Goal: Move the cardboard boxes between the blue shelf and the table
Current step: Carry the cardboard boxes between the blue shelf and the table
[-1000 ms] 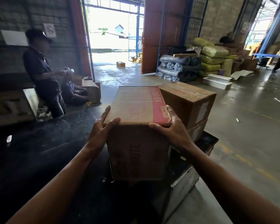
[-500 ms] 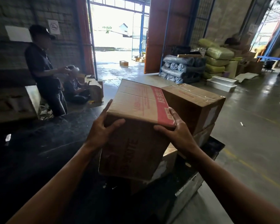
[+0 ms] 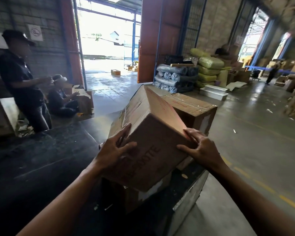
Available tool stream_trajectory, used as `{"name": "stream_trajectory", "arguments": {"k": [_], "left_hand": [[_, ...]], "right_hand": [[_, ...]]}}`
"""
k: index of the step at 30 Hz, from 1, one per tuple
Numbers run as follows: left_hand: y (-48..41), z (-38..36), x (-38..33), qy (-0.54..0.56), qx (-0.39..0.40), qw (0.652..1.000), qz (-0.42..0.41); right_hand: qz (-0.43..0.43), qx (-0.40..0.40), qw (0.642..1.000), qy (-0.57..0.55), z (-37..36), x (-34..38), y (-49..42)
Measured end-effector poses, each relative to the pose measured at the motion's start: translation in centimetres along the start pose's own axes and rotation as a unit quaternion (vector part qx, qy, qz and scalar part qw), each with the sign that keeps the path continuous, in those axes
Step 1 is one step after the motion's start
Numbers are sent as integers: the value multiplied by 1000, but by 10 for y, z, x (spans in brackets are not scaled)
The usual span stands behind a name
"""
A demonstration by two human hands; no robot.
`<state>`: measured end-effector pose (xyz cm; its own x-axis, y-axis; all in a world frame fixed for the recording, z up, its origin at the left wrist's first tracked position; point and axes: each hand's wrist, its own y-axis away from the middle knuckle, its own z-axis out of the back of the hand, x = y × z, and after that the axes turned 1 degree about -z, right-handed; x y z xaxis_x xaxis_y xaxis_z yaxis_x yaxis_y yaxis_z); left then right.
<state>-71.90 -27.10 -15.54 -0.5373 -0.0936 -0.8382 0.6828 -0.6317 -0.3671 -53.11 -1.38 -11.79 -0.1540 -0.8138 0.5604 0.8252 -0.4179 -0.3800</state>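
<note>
Box (image 3: 153, 138) tilted, near end up, held at centre above dark desk (image 3: 41, 159). Left hand (image 3: 114, 150) at 9 o'clock corner, right hand (image 3: 201, 149) at 3 o'clock corner; each grip spread flat, pressing inward, thumbs on near face. Taped box (image 3: 191, 109) just beyond at 1 o'clock, another box (image 3: 140, 196) beneath. Cardboard stiff, smooth, likely slips under palm squeeze alone; judged moderate weight. Better hold: fingers under bottom edges.

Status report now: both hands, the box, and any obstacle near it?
Left hand and right hand grip the tilted cardboard box. It is held above a lower box. Taped box close behind on the right.
</note>
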Motion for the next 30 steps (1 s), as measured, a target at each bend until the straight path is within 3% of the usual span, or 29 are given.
{"name": "stream_trajectory", "arguments": {"k": [7,12,15,18,27,30], "left_hand": [[-12,-23,-15,-82,19,995,-52],[22,0,29,-13,-1,999,52],[36,1,44,83,-7,987,136],[37,0,46,120,-37,982,143],[64,36,43,-13,-108,992,71],[74,45,50,-107,-87,990,36]], "right_hand": [[71,-49,996,-5,-2,50,-29],[65,-37,997,-13,-2,32,-21],[59,-39,997,-14,-4,25,-21],[52,-34,998,-26,-6,24,-23],[-24,18,994,-103,-43,-4,-14],[-68,19,991,-114,-68,-16,-10]]}}
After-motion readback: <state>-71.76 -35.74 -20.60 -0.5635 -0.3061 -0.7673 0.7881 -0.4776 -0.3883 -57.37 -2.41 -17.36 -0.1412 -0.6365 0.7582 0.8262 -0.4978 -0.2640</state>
